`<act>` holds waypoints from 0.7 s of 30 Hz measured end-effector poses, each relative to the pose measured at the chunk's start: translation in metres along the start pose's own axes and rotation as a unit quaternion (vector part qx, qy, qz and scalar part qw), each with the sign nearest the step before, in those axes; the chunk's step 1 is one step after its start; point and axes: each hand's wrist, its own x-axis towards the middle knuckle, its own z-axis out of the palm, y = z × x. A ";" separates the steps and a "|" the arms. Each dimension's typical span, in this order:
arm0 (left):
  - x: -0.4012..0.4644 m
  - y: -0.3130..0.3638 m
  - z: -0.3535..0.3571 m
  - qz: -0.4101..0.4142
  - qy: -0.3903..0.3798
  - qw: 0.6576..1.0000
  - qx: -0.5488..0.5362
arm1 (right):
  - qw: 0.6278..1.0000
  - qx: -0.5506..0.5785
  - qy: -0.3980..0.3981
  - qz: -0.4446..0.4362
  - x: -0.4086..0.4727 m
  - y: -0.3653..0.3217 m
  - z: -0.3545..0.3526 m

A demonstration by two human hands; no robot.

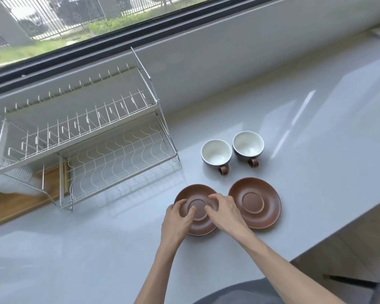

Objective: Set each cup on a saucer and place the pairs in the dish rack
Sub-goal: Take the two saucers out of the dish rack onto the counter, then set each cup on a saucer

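At the near edge of the grey desk [97, 249], both hands rest on the left saucer [198, 210]; the left hand [177, 218] curls half-closed over its left rim, the right hand [226, 212] likewise at its right side, fingertips near the centre well; it looks stiff, glazed, probably slippery and breakable, best gripped by opposite rims; just beside lies the second saucer [254, 202]; beyond stand two empty cups [216, 153], handles toward us; farther left, the dish rack [110, 154].

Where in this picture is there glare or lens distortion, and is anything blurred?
Head view: daylight streaks glare on the countertop right of the cups; the wide lens bends the window frame; the dish rack is sharp, white objects behind it blurred.
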 end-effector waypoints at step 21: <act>0.015 0.020 0.001 0.030 -0.019 0.917 0.396 | 0.981 -0.189 -0.011 -0.038 0.020 -0.004 -0.024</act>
